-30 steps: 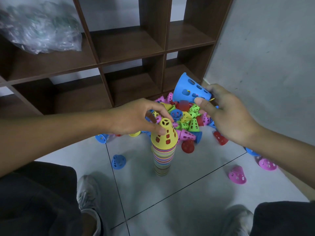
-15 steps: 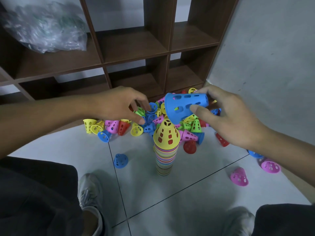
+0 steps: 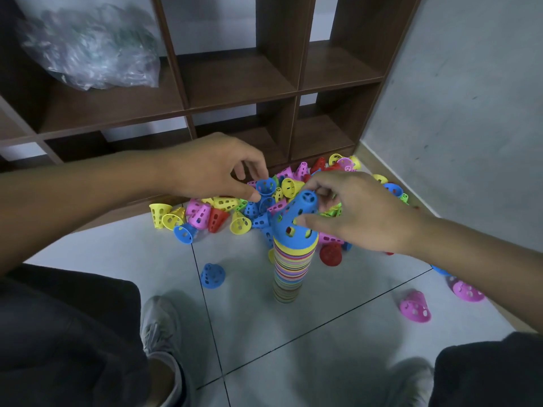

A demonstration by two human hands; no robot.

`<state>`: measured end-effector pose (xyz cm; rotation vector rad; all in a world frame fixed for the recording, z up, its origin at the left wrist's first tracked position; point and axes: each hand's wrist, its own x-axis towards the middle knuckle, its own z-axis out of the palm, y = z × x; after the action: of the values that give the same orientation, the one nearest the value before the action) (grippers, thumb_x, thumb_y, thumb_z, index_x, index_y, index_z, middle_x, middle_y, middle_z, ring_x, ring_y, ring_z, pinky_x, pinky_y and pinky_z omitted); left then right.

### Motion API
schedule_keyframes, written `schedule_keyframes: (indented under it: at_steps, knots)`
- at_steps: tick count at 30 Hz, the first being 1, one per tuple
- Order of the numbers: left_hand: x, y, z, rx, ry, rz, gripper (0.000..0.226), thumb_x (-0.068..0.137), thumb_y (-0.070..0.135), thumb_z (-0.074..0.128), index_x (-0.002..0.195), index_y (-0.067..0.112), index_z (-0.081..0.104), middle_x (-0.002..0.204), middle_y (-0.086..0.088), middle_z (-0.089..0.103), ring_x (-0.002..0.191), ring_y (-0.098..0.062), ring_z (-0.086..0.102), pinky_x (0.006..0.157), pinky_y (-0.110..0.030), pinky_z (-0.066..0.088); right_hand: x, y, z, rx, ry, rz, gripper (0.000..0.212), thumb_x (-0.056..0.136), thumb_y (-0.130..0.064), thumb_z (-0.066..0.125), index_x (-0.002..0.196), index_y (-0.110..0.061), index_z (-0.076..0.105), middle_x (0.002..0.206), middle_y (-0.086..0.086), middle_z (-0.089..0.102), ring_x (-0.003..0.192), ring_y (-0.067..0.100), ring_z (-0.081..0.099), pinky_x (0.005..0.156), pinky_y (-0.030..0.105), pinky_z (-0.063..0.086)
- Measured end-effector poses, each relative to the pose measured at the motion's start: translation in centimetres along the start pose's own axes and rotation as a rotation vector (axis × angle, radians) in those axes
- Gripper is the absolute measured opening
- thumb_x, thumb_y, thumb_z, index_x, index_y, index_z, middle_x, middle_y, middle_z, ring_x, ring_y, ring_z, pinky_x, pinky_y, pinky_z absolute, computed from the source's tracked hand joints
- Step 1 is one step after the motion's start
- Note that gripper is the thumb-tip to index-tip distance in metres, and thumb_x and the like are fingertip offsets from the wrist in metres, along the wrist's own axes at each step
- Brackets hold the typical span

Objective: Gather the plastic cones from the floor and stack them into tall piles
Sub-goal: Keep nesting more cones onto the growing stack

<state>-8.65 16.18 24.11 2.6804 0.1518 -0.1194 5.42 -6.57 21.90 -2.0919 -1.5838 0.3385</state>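
At centre frame the right hand (image 3: 361, 212) pinches a blue cone (image 3: 296, 221) by its narrow top, thumb on its side, the cone seated a little tilted on the striped stack (image 3: 289, 271) standing on the floor (image 3: 323, 333). Just left and above, the left hand (image 3: 211, 168) curls thumb and fingers round a smaller blue cone (image 3: 265, 186) in the loose heap (image 3: 223, 212) (whether it is lifted clear is hard to tell). A shelf (image 3: 235, 83) fills the upper frame.
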Motion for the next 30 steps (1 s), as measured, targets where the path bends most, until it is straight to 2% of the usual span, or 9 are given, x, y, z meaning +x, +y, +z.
schedule_keyframes:
  at_steps: [4, 9, 16, 20, 24, 27, 30]
  knots:
    - [0.1, 1.1, -0.8, 0.005, 0.022, 0.017, 0.034, 0.087, 0.040, 0.073, 0.119, 0.030, 0.067, 0.109, 0.020, 0.066, 0.096, 0.001, 0.063, 0.081, -0.021, 0.054, 0.5, 0.0, 1.1, -0.069, -0.075, -0.011, 0.036, 0.083, -0.045, 0.077, 0.109, -0.023, 0.065, 0.081, -0.008, 0.062, 0.077, 0.008, 0.061, 0.076, 0.038, 0.052]
    - [0.6, 2.5, -1.5, -0.026, 0.067, 0.035, 0.034, 0.087, 0.040, 0.074, 0.118, 0.028, 0.069, 0.108, 0.019, 0.067, 0.093, -0.002, 0.067, 0.082, -0.028, 0.058, 0.2, 0.3, 0.7, -0.025, -0.116, 0.033, 0.041, 0.083, -0.047, 0.077, 0.115, -0.024, 0.065, 0.082, -0.009, 0.063, 0.075, 0.009, 0.064, 0.074, 0.036, 0.054]
    - [2.9, 5.8, -1.4, -0.026, 0.085, 0.110, 0.033, 0.087, 0.041, 0.074, 0.117, 0.028, 0.069, 0.108, 0.015, 0.069, 0.092, -0.002, 0.067, 0.079, -0.023, 0.057, -1.9, 2.8, -1.2, -0.087, -0.162, 0.130, 0.035, 0.085, -0.044, 0.077, 0.112, -0.025, 0.066, 0.086, -0.014, 0.063, 0.080, 0.003, 0.059, 0.076, 0.029, 0.051]
    - [5.3, 8.1, -0.1, 0.005, 0.071, 0.179, 0.031, 0.086, 0.042, 0.076, 0.114, 0.032, 0.069, 0.105, 0.016, 0.068, 0.091, 0.000, 0.065, 0.074, -0.018, 0.053, -4.3, 5.9, -2.5, -0.123, -0.170, 0.220, 0.030, 0.088, -0.041, 0.074, 0.113, -0.027, 0.064, 0.088, -0.018, 0.063, 0.080, 0.000, 0.059, 0.078, 0.029, 0.052]
    - [7.7, 10.8, 1.6, 0.071, 0.032, 0.253, 0.030, 0.085, 0.043, 0.077, 0.112, 0.033, 0.069, 0.102, 0.017, 0.067, 0.089, 0.001, 0.064, 0.074, -0.020, 0.050, -7.3, 10.1, -3.7, -0.150, -0.154, 0.335, 0.022, 0.088, -0.037, 0.074, 0.104, -0.030, 0.060, 0.086, -0.017, 0.063, 0.073, -0.001, 0.059, 0.080, 0.032, 0.053]
    - [9.6, 13.1, 3.3, 0.091, -0.016, 0.276, 0.032, 0.084, 0.043, 0.078, 0.112, 0.030, 0.070, 0.100, 0.015, 0.067, 0.089, -0.001, 0.064, 0.078, -0.022, 0.052, -9.3, 13.5, -5.0, -0.223, -0.162, 0.406, 0.025, 0.087, -0.036, 0.072, 0.109, -0.027, 0.063, 0.090, -0.015, 0.067, 0.082, 0.013, 0.064, 0.083, 0.032, 0.052]
    - [11.6, 15.0, 5.8, 0.126, -0.071, 0.285, 0.034, 0.084, 0.044, 0.076, 0.113, 0.026, 0.070, 0.102, 0.013, 0.068, 0.090, -0.006, 0.064, 0.083, -0.031, 0.053, -11.3, 17.3, -6.1, -0.262, -0.157, 0.473, 0.022, 0.087, -0.035, 0.073, 0.105, -0.029, 0.062, 0.083, -0.019, 0.062, 0.083, 0.014, 0.061, 0.080, 0.029, 0.049]
